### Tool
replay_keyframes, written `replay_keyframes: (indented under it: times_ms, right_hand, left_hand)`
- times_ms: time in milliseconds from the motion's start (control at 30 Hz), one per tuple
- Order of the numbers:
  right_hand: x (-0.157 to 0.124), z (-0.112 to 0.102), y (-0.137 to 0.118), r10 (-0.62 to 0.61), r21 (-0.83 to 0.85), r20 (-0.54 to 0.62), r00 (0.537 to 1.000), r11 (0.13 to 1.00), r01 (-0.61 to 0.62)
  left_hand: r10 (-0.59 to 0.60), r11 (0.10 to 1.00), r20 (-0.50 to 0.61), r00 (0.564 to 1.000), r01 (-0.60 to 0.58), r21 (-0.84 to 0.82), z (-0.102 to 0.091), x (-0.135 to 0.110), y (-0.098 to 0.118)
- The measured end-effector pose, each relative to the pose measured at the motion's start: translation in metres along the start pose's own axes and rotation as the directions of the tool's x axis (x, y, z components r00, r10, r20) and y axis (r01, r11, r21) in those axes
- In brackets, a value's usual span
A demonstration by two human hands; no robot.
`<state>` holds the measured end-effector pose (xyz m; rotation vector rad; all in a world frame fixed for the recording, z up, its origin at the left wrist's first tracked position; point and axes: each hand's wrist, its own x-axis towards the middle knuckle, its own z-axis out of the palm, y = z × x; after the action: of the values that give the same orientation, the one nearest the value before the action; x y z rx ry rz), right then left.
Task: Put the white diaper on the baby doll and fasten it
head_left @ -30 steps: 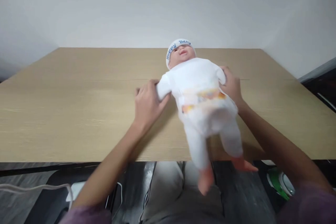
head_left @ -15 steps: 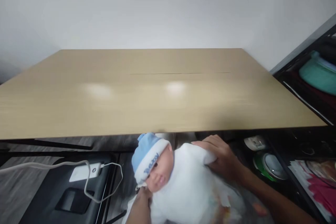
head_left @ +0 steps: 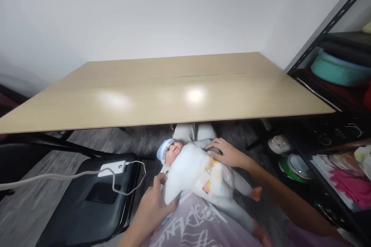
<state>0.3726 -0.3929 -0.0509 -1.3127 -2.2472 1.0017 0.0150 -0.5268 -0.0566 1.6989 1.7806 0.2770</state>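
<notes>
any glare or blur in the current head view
Head view: two glare patches on the tabletop, the right one brighter; same head view, low down: the nearer foot of the doll looks soft, while the cap lettering is partly readable.

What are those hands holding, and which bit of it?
A baby doll, by its white-sleeved arm: the left hand curls around it. The right hand touches the doll's side, but whether it grips there can't be told.

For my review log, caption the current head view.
Left hand and right hand on a diapered baby doll face-up in the wearer's lap.
</notes>
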Motion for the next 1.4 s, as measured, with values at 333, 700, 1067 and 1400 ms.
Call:
replay_keyframes:
  times_ms: [333, 700, 1067, 1400]
  right_hand:
    - [-0.034, 0.004, -0.016, 0.072, 0.080, -0.083, 0.994, 0.995, -0.065]
    - [-0.022, 0.017, 0.000, 0.021, -0.136, -0.100, 0.995, 0.990, -0.035]
    - [0.004, 0.018, 0.062, 0.164, 0.153, -0.249, 0.954, 0.980, -0.129]
    - [-0.028, 0.015, -0.031, -0.213, -0.042, -0.084, 0.974, 0.977, 0.210]
  left_hand:
    - [0.137, 0.985, 0.410, 0.902, -0.166, 0.036, -0.045, -0.003, -0.006]
    - [0.479, 0.840, 0.276, 0.833, -0.527, 0.133, -0.094, 0.041, 0.085]
    - [0.759, 0.635, 0.289, 0.584, -0.761, -0.130, -0.003, 0.103, 0.115]
    - [0.788, 0.610, 0.361, 0.498, -0.708, -0.355, -0.033, 0.088, 0.109]
